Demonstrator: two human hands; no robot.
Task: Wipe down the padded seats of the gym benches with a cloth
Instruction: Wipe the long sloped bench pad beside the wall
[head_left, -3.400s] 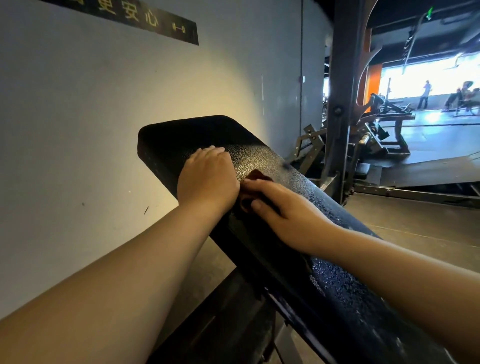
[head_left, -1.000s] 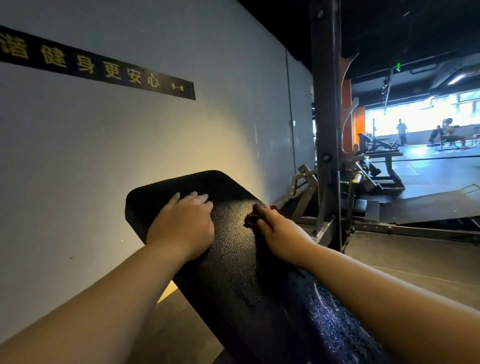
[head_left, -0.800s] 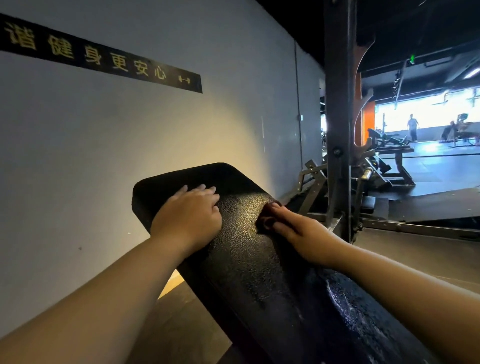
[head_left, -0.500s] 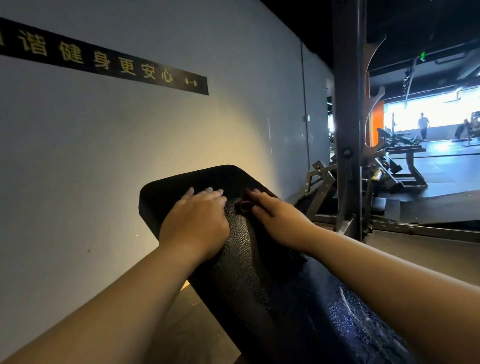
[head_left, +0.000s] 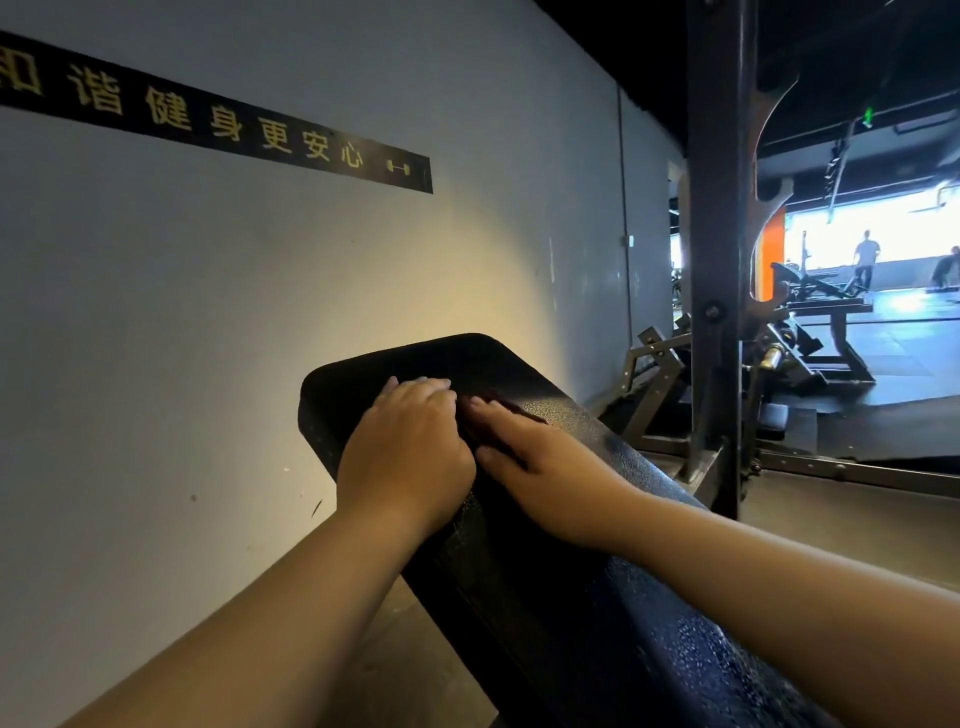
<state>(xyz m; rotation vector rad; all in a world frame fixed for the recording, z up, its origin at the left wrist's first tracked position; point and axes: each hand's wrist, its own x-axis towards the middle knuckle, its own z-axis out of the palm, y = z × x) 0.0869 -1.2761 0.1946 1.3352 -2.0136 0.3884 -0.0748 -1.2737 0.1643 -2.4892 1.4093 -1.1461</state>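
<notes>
A black padded bench pad (head_left: 597, 457) slopes up from the lower right to its rounded far end near the wall. My left hand (head_left: 408, 452) rests palm down on the pad's upper left part, fingers relaxed. Right beside it, my right hand (head_left: 540, 462) lies flat with straight fingers pressing a dark reddish cloth (head_left: 511, 408) onto the pad. Only a small edge of the cloth shows past the fingers. The pad's lower part glistens with wet droplets.
A grey wall (head_left: 260, 291) with a black sign strip runs close along the left. A dark steel rack upright (head_left: 714, 260) and its floor frame stand just right of the bench. Other gym machines (head_left: 815, 322) and distant people are at the far right.
My right hand has slid the cloth up the pad and leftward until it lies against my left hand. The left hand stays on the pad's upper part.
</notes>
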